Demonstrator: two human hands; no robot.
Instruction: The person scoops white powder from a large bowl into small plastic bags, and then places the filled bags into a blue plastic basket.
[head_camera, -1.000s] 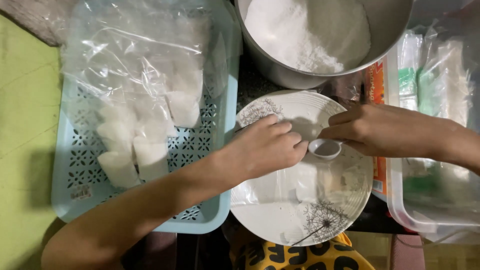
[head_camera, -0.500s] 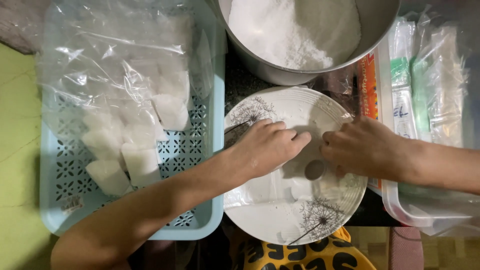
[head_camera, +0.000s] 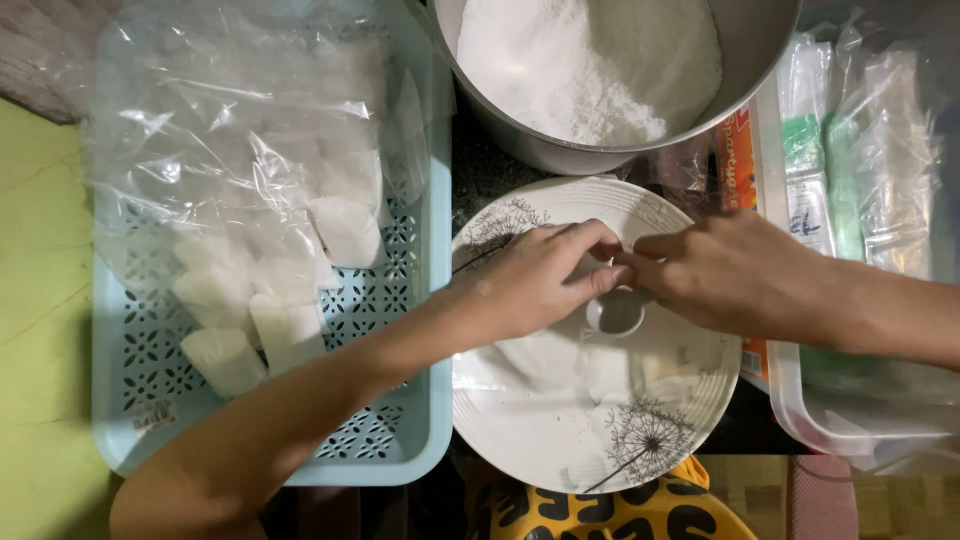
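Fingertips of the left hand (head_camera: 535, 280) and right hand (head_camera: 725, 270) meet, pinched narrowly together (what they grip is hidden). Below sits a small white round cup (head_camera: 614, 313) on the white dandelion-patterned plate (head_camera: 560, 440).

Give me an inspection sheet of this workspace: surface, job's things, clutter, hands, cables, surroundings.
Surface: dark counter; green surface on the left.
Job's things: white plate with a flower print; small white cup on it; clear plastic lies on the plate.
Clutter: blue basket with bagged white blocks; metal pot of white powder; clear tub of packets.
Hands: left hand and right hand meet fingertip to fingertip above the cup; what they pinch is hidden.
Cables: nothing seen.
Surroundings: yellow and black cloth at the bottom.
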